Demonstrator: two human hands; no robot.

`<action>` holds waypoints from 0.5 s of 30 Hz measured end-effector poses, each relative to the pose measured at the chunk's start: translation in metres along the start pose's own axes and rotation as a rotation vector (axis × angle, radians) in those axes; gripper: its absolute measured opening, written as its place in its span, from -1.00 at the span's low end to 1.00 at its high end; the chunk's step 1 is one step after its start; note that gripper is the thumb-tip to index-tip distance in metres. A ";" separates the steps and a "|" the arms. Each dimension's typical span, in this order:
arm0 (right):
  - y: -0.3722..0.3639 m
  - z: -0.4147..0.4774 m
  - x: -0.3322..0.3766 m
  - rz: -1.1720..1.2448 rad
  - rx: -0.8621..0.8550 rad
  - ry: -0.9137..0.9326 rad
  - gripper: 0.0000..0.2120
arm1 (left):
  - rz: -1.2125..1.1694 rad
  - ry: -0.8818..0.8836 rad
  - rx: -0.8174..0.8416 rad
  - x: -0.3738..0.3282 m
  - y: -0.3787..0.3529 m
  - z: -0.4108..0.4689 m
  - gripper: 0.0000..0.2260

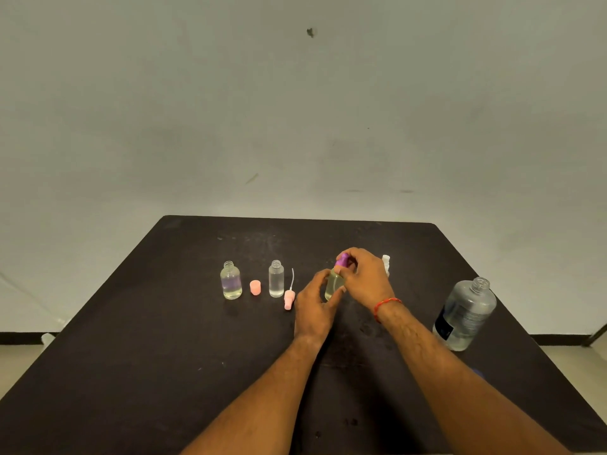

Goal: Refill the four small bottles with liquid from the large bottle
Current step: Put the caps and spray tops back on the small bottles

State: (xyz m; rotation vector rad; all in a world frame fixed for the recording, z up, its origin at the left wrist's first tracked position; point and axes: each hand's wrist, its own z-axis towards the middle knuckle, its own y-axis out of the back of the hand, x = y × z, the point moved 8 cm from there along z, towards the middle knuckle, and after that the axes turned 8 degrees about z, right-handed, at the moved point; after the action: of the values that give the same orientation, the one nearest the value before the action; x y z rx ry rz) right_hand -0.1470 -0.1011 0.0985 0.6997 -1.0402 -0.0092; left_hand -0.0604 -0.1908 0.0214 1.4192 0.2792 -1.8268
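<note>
Your right hand (363,279) hides most of a white bottle (386,262) behind it, fingers pinching the purple cap (342,259). Your left hand (315,302) wraps the yellowish small bottle (333,284) at table (164,356) centre. The uncapped large bottle (464,315) stands right, part full.

A dark table (164,356) is filling the lower half of the frame, its top looking scuffed and dusty. Behind it a pale wall (295,110) is taking up the whole upper half, showing a small dark mark (310,32) near top centre. A strip of light floor (19,359) is showing at the lower left edge.
</note>
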 end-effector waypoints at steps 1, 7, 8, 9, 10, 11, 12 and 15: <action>0.000 0.000 0.000 -0.013 -0.008 0.006 -0.90 | 0.004 0.000 0.001 -0.001 0.000 0.000 -0.74; 0.002 -0.002 0.000 -0.043 -0.044 0.008 -0.87 | 0.019 0.015 0.006 0.001 0.000 -0.001 -0.65; 0.002 -0.002 0.000 -0.050 -0.043 0.007 -0.87 | 0.023 0.013 0.007 0.001 0.000 -0.001 -0.65; 0.002 -0.002 -0.001 -0.057 -0.033 0.007 -0.88 | 0.025 0.012 0.009 0.001 0.000 -0.001 -0.66; 0.002 -0.001 -0.001 -0.061 -0.018 0.008 -0.89 | 0.025 0.010 0.011 0.000 0.000 -0.001 -0.67; 0.001 -0.001 -0.001 -0.062 0.001 0.010 -0.91 | 0.024 0.006 0.009 0.000 0.000 -0.001 -0.69; 0.001 -0.001 0.000 -0.060 0.018 0.015 -0.92 | 0.021 0.001 0.008 -0.001 0.000 -0.001 -0.72; 0.001 -0.001 0.001 -0.047 0.020 0.014 -0.92 | 0.023 -0.008 0.003 -0.001 0.000 -0.001 -0.74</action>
State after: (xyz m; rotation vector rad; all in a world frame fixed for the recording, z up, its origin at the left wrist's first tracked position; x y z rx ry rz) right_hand -0.1460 -0.0997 0.0991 0.7411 -1.0119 -0.0350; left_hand -0.0597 -0.1894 0.0220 1.4106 0.2554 -1.8148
